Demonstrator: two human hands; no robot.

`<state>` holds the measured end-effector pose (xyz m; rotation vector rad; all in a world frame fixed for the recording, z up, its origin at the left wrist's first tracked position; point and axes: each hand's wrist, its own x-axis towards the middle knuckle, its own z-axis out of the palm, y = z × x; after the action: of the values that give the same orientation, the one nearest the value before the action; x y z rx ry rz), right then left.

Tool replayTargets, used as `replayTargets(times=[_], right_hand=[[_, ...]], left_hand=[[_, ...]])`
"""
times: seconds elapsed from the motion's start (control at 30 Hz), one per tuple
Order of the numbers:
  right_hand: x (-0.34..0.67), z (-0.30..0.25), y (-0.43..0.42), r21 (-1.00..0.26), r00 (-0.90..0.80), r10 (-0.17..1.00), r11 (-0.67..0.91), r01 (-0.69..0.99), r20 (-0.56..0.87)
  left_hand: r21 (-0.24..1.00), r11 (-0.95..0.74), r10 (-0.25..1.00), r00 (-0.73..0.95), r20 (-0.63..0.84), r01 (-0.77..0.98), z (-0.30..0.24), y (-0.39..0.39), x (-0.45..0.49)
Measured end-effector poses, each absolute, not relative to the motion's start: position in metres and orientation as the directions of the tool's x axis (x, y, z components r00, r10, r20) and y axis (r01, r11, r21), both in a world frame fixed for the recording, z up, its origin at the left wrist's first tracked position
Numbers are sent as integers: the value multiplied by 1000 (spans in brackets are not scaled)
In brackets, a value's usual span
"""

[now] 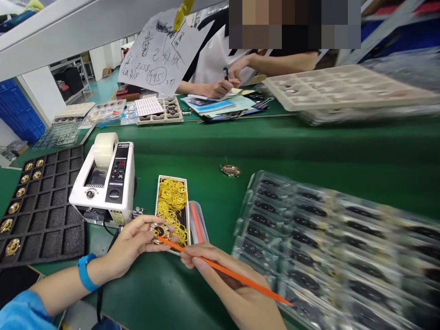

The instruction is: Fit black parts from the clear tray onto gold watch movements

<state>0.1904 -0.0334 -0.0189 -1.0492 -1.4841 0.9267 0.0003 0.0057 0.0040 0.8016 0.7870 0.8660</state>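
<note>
My left hand (132, 245) pinches a small round gold-rimmed part (159, 231) over the green table, just in front of a narrow box of yellow rubber bands (172, 201). My right hand (237, 288) grips a thin orange stick (223, 270). Its tip rests on the round part. A blue band sits on my left wrist.
A white tape dispenser (106, 183) stands left of the box. A black foam tray (37, 211) with gold parts lies at far left. Clear blister trays (330, 247) with dark parts fill the right. One loose round part (230, 170) lies mid-table. Another person's hands (228, 80) write opposite, beside a beige tray (343, 87).
</note>
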Motion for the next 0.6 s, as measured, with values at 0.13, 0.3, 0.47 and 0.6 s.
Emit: replayTargets(times=[0.13,0.3,0.47,0.6], right_hand=[[190,-20,-32,-863,-90,887,461,206,452],[196,-26,-29,-651,-261,713,701,291,651],[206,-37,-31,-264,-534,461,875,406,709],[208,-39,-30,-100,-638,399,887,452,658]], left_hand=[[830,429,858,449,-251,-356,7,4,0],[805,478,831,478,-285,-352,5,4,-2],[806,486,837,445,-318,-338,4,5,-2],[814,488,845,404,-351,-313,4,6,0]])
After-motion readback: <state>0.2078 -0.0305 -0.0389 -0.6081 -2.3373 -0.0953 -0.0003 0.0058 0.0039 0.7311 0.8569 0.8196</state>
